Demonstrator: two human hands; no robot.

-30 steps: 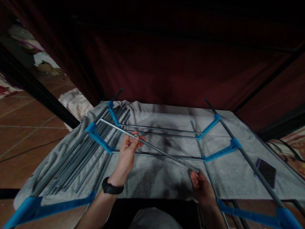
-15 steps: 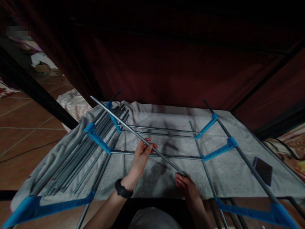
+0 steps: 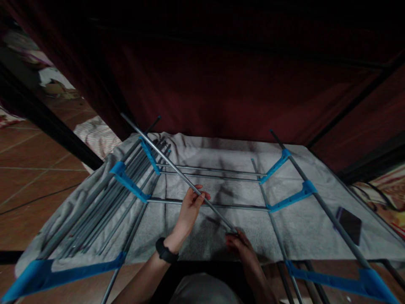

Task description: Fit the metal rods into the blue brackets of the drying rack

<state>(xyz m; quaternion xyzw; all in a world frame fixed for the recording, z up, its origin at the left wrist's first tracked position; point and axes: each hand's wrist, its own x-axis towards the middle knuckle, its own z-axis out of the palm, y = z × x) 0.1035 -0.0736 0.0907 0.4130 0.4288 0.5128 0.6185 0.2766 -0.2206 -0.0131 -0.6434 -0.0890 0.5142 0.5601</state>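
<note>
I hold a long grey metal rod (image 3: 164,158) with both hands; it slants from the upper left down to the lower middle. My left hand (image 3: 190,207), with a black wristband, pinches the rod near its middle. Its near end is gripped by my right hand (image 3: 238,247). Below the rod lies a rack frame of grey rods (image 3: 209,206) joined by blue plastic connectors (image 3: 129,183), spread on a grey towel (image 3: 303,230).
A bundle of loose grey rods (image 3: 107,211) lies on the towel's left side. A dark phone (image 3: 348,223) rests on the towel at right. Dark red fabric walls (image 3: 221,88) rise behind. Tiled floor (image 3: 28,177) lies to the left.
Both hands have swung the rod: its far end rose toward the upper left and its near end came left toward the middle. My right hand moved left with it.
</note>
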